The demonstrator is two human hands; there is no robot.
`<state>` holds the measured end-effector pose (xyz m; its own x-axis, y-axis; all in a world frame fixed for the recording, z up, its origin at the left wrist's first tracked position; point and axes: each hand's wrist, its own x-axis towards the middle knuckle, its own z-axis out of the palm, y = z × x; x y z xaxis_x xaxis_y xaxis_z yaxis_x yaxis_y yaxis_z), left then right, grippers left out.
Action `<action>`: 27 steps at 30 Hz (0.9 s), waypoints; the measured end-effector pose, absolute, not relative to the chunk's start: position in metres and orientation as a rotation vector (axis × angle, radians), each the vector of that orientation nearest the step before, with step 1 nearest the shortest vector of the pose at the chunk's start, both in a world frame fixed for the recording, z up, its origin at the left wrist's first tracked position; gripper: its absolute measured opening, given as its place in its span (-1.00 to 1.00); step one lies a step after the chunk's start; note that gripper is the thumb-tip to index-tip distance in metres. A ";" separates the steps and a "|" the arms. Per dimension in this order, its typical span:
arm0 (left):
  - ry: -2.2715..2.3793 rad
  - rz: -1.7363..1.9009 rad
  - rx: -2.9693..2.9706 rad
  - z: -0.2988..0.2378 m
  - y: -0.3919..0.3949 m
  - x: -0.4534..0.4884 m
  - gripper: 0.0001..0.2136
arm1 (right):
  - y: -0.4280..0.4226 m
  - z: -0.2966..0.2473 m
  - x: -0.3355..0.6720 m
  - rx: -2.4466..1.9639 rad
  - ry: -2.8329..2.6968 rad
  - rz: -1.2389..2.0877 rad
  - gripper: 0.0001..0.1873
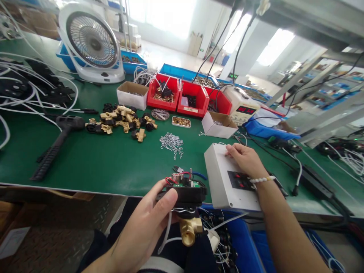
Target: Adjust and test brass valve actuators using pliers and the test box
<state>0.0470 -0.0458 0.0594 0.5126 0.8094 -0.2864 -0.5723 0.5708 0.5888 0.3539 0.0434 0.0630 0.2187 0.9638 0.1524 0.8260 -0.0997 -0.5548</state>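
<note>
The left hand holds a black case in front of the bench's near edge, with a brass fitting hanging beneath it. The case's top is uncovered, showing a green circuit board and red wires; a white cable droops below, close to the fingers.

Good handling here, by judgement, means a firm grip on the plastic sides only — fingertips off the board and clear of the thin wires. The case is best held level, since the brass looks heavy and could tip it, and the cable should hang slack rather than pull. The right hand's touch on the white box would best be light, so that the box does not slide on the green bench top.

As for pose, the left forearm comes up from the lower left, the thumb lying along the case's near face and the fingers wrapped round its left side and behind. The right arm reaches forward from the lower right, its beaded bracelet above the box's dark panel. The right thumb and forefinger are close together at the box's far end — whether they pinch something small there, one cannot tell.
</note>
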 end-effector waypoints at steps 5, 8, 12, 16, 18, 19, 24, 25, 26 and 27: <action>0.621 0.855 0.391 0.066 -0.046 0.046 -0.61 | 0.040 0.063 0.350 -1.956 -1.657 0.349 -0.64; 0.613 0.870 0.395 0.065 -0.045 0.046 -0.59 | 0.039 0.064 0.347 -1.940 -1.679 0.375 -0.66; 0.604 0.868 0.410 0.062 -0.044 0.046 -0.58 | 0.039 0.064 0.347 -1.933 -1.705 0.381 -0.68; 0.608 0.865 0.412 0.062 -0.044 0.046 -0.57 | 0.040 0.064 0.349 -1.940 -1.712 0.371 -0.69; 0.615 0.874 0.405 0.062 -0.044 0.046 -0.58 | 0.039 0.063 0.349 -1.948 -1.710 0.366 -0.69; 0.618 0.877 0.403 0.062 -0.044 0.046 -0.58 | 0.039 0.063 0.349 -1.952 -1.710 0.364 -0.69; 0.620 0.869 0.410 0.061 -0.044 0.047 -0.55 | 0.040 0.063 0.349 -1.959 -1.712 0.354 -0.73; 0.622 0.868 0.408 0.061 -0.044 0.047 -0.54 | 0.040 0.062 0.349 -1.960 -1.712 0.351 -0.74; 0.626 0.867 0.406 0.061 -0.044 0.047 -0.53 | 0.040 0.062 0.349 -1.960 -1.710 0.349 -0.75; 0.631 0.866 0.404 0.062 -0.044 0.047 -0.53 | 0.041 0.062 0.350 -1.961 -1.707 0.345 -0.76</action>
<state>0.0468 -0.0440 0.0617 0.4862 0.8026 -0.3456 -0.5745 0.5916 0.5656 0.3497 0.0407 0.0618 0.1762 0.9745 0.1387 0.8441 -0.0771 -0.5306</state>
